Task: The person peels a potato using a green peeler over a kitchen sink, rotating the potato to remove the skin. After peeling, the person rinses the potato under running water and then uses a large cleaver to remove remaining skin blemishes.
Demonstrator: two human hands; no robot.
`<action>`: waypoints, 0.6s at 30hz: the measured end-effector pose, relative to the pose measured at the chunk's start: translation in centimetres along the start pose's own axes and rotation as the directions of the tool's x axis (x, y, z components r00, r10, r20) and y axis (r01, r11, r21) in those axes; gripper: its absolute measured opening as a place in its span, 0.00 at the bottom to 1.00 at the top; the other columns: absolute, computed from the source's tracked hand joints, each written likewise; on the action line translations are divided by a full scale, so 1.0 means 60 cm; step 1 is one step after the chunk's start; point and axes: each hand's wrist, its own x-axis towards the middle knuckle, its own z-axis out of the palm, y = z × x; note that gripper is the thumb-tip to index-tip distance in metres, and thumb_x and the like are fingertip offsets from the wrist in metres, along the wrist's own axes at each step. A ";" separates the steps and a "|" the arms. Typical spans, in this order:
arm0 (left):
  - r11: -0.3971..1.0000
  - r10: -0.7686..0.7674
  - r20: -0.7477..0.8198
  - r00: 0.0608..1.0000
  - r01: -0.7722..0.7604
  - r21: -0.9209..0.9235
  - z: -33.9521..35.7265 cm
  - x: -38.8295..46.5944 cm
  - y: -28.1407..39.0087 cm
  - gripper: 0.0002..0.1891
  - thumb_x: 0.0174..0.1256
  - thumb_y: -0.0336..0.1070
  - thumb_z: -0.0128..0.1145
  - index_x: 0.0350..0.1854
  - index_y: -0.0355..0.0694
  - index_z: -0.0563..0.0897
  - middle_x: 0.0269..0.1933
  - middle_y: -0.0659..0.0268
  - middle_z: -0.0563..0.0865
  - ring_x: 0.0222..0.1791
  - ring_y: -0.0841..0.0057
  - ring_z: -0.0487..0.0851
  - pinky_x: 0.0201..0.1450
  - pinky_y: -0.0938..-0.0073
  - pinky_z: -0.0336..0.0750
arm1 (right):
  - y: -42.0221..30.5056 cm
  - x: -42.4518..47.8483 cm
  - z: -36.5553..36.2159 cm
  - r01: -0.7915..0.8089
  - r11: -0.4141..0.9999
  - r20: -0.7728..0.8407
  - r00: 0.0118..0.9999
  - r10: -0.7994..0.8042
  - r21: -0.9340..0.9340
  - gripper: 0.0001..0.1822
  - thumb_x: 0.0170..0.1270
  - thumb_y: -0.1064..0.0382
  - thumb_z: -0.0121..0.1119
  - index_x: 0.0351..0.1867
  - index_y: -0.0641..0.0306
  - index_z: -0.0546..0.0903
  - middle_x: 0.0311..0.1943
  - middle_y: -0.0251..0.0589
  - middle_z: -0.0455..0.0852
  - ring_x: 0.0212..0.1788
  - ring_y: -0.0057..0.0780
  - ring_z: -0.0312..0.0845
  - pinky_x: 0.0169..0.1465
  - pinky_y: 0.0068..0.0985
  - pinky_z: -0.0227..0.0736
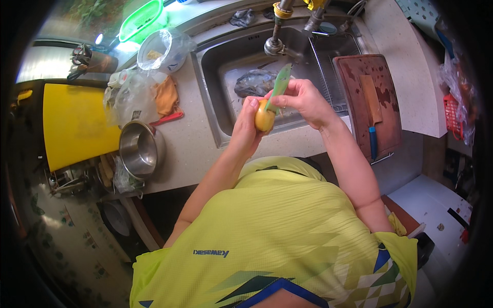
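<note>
My left hand (245,121) holds a yellow, smooth potato (264,118) over the front edge of the steel sink (215,82). In my right hand (310,103) is a green plastic peeler (283,81), its handle pointing up and away from me. The peeler's lower end meets the top of the potato, and the fingers partly hide its blade. Beyond my hands a crumpled plastic bag (254,82) with dark contents lies in the sink. The metal tap (274,47) hangs over the basin behind them.
Right of the sink, a cleaver (371,104) with a blue handle lies on a brown cutting board (391,127). A steel bowl (140,148) stands on the left counter, near an orange cloth (166,94) and a red-handled tool (168,118). A wire rack (321,71) spans the sink's right part.
</note>
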 end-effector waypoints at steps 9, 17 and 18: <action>0.961 -0.137 0.060 0.989 0.147 -0.233 -0.011 0.011 0.016 0.22 0.79 0.57 0.38 0.48 0.44 0.77 0.38 0.62 0.80 0.23 0.77 0.72 0.22 0.79 0.64 | 0.008 0.004 -0.024 0.010 0.995 -0.107 0.994 -0.020 -0.098 0.14 0.64 0.66 0.67 0.49 0.66 0.83 0.44 0.36 0.86 0.48 0.26 0.84 0.55 0.26 0.78; 0.966 -0.203 -0.111 0.973 0.181 -0.183 0.010 0.019 0.013 0.20 0.80 0.56 0.39 0.44 0.45 0.76 0.28 0.68 0.78 0.23 0.79 0.75 0.21 0.83 0.65 | 0.014 -0.010 0.020 0.148 0.968 0.073 0.988 -0.136 -0.202 0.25 0.59 0.68 0.71 0.59 0.67 0.80 0.56 0.38 0.80 0.57 0.26 0.78 0.64 0.29 0.73; 0.980 -0.170 -0.135 0.976 0.153 -0.126 0.009 0.019 0.009 0.19 0.80 0.55 0.39 0.45 0.45 0.75 0.28 0.68 0.78 0.23 0.80 0.75 0.21 0.83 0.65 | 0.010 -0.013 0.019 0.132 0.952 0.074 0.991 -0.116 -0.275 0.24 0.59 0.68 0.71 0.58 0.68 0.80 0.56 0.38 0.81 0.56 0.26 0.78 0.64 0.29 0.73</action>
